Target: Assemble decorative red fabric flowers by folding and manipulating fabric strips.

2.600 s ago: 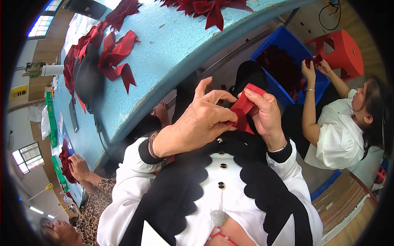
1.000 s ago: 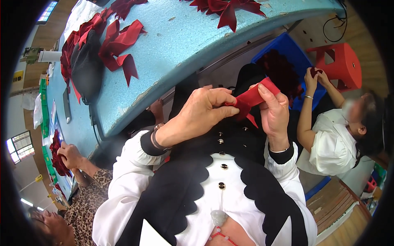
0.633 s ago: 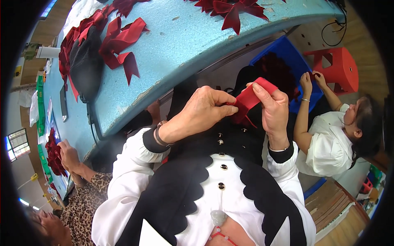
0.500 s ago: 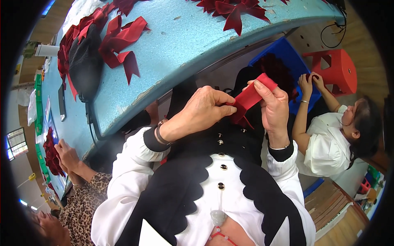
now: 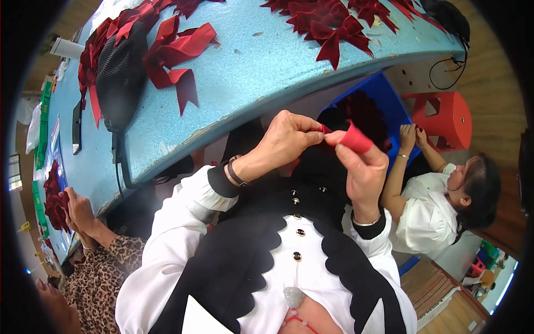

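Observation:
Above my lap, a red ribbon [image 5: 356, 139] is held between my two hands. My left hand [image 5: 286, 138] pinches one part of it between thumb and fingertips. With thumb and fingers, my right hand [image 5: 362, 172] grips the ribbon, which curls up over the fingers. Both hands nearly touch at the fingertips, and the part of the ribbon between them is mostly hidden. Beyond them on the blue table [image 5: 233, 83] lies a loose dark red bow [image 5: 172, 58] with long tails.
A black mesh-like object [image 5: 121, 78] with a cable stands among red bows. More bows [image 5: 328, 30] lie along the far table edge. A blue bin [image 5: 384, 92] holds dark red pieces beside a red stool [image 5: 445, 119]. Co-workers sit at left and right, their hands [image 5: 80, 214] busy.
My right hand has moved down and closer to my left hand. The ribbon, stretched flat between the hands before, is now folded over the right fingers. The view has shifted slightly.

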Action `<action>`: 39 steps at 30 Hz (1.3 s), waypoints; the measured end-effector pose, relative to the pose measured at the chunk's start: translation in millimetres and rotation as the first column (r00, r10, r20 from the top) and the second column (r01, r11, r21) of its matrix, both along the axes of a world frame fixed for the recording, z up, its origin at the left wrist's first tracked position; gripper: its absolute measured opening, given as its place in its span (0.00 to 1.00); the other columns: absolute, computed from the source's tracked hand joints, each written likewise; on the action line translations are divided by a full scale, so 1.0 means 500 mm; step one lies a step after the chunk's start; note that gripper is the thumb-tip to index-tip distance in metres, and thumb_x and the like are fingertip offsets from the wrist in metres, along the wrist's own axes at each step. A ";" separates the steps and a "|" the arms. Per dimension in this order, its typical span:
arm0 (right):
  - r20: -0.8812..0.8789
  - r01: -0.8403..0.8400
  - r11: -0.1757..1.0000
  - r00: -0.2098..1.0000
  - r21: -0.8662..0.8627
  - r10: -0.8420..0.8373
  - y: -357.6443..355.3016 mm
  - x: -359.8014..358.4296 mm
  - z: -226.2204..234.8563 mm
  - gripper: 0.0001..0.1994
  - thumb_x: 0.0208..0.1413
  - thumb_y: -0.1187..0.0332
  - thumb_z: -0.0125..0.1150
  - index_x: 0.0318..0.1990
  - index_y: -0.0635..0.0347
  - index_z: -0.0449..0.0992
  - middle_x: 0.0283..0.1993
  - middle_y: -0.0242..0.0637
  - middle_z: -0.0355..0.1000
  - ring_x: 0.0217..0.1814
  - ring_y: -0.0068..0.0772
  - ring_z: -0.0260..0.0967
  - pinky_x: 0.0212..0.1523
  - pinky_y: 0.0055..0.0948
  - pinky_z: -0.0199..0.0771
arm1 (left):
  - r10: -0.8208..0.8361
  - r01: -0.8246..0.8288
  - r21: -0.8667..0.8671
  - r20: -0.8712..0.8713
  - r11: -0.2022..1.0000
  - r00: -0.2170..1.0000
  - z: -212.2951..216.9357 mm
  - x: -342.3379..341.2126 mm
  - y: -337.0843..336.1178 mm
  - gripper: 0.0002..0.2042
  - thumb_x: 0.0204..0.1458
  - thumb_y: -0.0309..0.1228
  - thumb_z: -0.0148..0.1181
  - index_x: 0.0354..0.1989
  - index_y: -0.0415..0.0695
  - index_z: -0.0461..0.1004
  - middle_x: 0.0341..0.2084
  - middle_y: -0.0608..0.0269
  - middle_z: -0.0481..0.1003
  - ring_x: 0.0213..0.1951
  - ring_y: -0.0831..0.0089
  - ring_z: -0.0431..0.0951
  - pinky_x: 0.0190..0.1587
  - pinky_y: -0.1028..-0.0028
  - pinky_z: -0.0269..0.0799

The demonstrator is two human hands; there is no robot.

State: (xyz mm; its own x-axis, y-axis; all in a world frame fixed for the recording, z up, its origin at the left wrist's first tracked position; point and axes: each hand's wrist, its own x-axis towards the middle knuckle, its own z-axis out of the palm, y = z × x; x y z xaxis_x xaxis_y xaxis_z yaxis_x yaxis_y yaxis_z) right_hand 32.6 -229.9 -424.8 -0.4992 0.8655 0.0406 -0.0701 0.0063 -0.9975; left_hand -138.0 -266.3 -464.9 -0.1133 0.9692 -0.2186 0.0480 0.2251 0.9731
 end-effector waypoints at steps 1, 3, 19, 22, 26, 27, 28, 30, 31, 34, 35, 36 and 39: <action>-0.001 -0.010 0.997 1.000 0.080 0.010 -0.011 -0.004 0.005 0.08 0.49 0.80 0.57 0.38 0.69 0.77 0.37 0.41 0.76 0.42 0.38 0.74 0.53 0.37 0.69 | 0.013 -0.010 -0.056 0.065 0.998 0.998 0.011 -0.006 0.001 0.08 0.49 0.27 0.61 0.35 0.40 0.81 0.13 0.63 0.74 0.16 0.82 0.70 0.21 0.77 0.65; 0.003 -0.025 0.985 1.000 0.168 0.024 -0.028 -0.010 0.018 0.09 0.47 0.82 0.57 0.38 0.69 0.77 0.37 0.41 0.76 0.42 0.39 0.74 0.54 0.39 0.68 | 0.046 -0.013 -0.168 0.194 0.986 0.980 0.034 -0.016 0.004 0.08 0.50 0.26 0.60 0.37 0.39 0.81 0.18 0.62 0.77 0.21 0.82 0.73 0.24 0.79 0.68; 0.241 -0.436 0.777 0.900 0.455 0.364 -0.068 0.065 -0.005 0.05 0.46 0.75 0.64 0.30 0.67 0.75 0.31 0.40 0.76 0.36 0.39 0.74 0.51 0.41 0.69 | 0.080 -0.110 0.005 0.658 0.994 0.749 0.097 0.009 0.026 0.11 0.55 0.25 0.57 0.45 0.35 0.77 0.33 0.60 0.79 0.32 0.79 0.78 0.35 0.82 0.73; 0.246 0.164 0.986 0.957 -0.019 -0.155 -0.046 0.099 -0.016 0.06 0.57 0.72 0.57 0.36 0.68 0.75 0.34 0.37 0.75 0.32 0.28 0.70 0.42 0.30 0.70 | 0.001 -0.037 0.051 0.574 0.998 0.819 0.102 0.017 0.024 0.11 0.55 0.25 0.58 0.44 0.35 0.77 0.32 0.61 0.79 0.32 0.80 0.77 0.34 0.82 0.73; -0.204 0.235 0.951 0.940 -0.199 -0.275 0.007 0.140 -0.011 0.08 0.58 0.73 0.55 0.40 0.69 0.74 0.35 0.38 0.74 0.33 0.24 0.68 0.40 0.26 0.69 | -0.070 0.032 0.086 0.488 0.996 0.870 0.113 0.030 0.023 0.10 0.55 0.26 0.58 0.44 0.36 0.78 0.31 0.62 0.79 0.31 0.82 0.76 0.33 0.83 0.72; -0.332 0.206 0.947 0.900 -0.246 -0.282 0.011 0.147 -0.001 0.08 0.58 0.73 0.55 0.41 0.69 0.74 0.35 0.38 0.74 0.34 0.24 0.69 0.40 0.26 0.69 | -0.084 0.044 0.095 0.468 0.995 0.880 0.113 0.034 0.023 0.10 0.55 0.26 0.58 0.44 0.36 0.78 0.30 0.63 0.79 0.30 0.83 0.76 0.32 0.84 0.72; -0.334 0.210 0.945 0.898 -0.250 -0.288 0.008 0.146 0.009 0.08 0.58 0.73 0.55 0.41 0.69 0.74 0.35 0.38 0.74 0.34 0.24 0.69 0.40 0.26 0.69 | -0.087 0.050 0.091 0.466 0.995 0.880 0.111 0.038 0.023 0.10 0.55 0.26 0.58 0.44 0.36 0.78 0.30 0.63 0.79 0.30 0.83 0.76 0.32 0.84 0.72; -0.162 0.295 0.954 0.940 -0.056 -0.300 -0.011 0.137 0.032 0.07 0.58 0.75 0.55 0.40 0.70 0.75 0.35 0.38 0.75 0.33 0.23 0.70 0.40 0.22 0.70 | -0.085 0.050 0.098 0.395 0.994 0.915 0.106 0.051 0.023 0.11 0.55 0.26 0.58 0.44 0.35 0.78 0.30 0.64 0.79 0.30 0.84 0.75 0.32 0.84 0.71; -0.074 0.319 0.947 0.946 0.046 -0.316 -0.015 0.138 0.035 0.07 0.58 0.76 0.55 0.40 0.70 0.75 0.35 0.38 0.75 0.33 0.23 0.71 0.40 0.20 0.70 | -0.083 0.049 0.103 0.358 0.993 0.930 0.103 0.056 0.024 0.11 0.55 0.26 0.58 0.44 0.35 0.78 0.29 0.64 0.79 0.30 0.84 0.74 0.32 0.84 0.71; -0.084 0.368 0.926 0.928 0.081 -0.362 -0.005 0.153 0.018 0.07 0.58 0.76 0.55 0.41 0.70 0.75 0.36 0.39 0.75 0.34 0.23 0.71 0.39 0.20 0.71 | -0.102 0.072 0.097 0.350 0.993 0.931 0.097 0.065 0.028 0.11 0.54 0.26 0.59 0.45 0.35 0.77 0.33 0.61 0.79 0.34 0.81 0.77 0.37 0.81 0.74; -0.088 0.389 0.916 0.920 0.099 -0.381 -0.002 0.156 0.013 0.07 0.58 0.76 0.55 0.41 0.70 0.75 0.36 0.39 0.75 0.34 0.22 0.71 0.38 0.21 0.72 | -0.108 0.079 0.095 0.348 0.992 0.931 0.094 0.067 0.030 0.12 0.54 0.26 0.59 0.45 0.35 0.76 0.35 0.59 0.79 0.35 0.79 0.78 0.40 0.79 0.75; -0.086 0.392 0.915 0.919 0.096 -0.385 -0.002 0.159 0.013 0.07 0.58 0.76 0.55 0.41 0.70 0.75 0.36 0.39 0.75 0.34 0.22 0.71 0.38 0.21 0.72 | -0.110 0.083 0.091 0.348 0.992 0.931 0.091 0.070 0.032 0.12 0.54 0.26 0.59 0.45 0.35 0.76 0.35 0.59 0.79 0.35 0.79 0.78 0.40 0.79 0.75; -0.054 0.230 0.973 0.972 0.016 -0.229 -0.005 0.161 0.017 0.10 0.58 0.76 0.55 0.45 0.71 0.74 0.38 0.40 0.75 0.35 0.23 0.72 0.36 0.21 0.74 | -0.106 0.088 0.066 0.347 0.994 0.932 0.082 0.078 0.038 0.11 0.55 0.26 0.59 0.45 0.35 0.77 0.35 0.59 0.80 0.35 0.80 0.78 0.40 0.80 0.75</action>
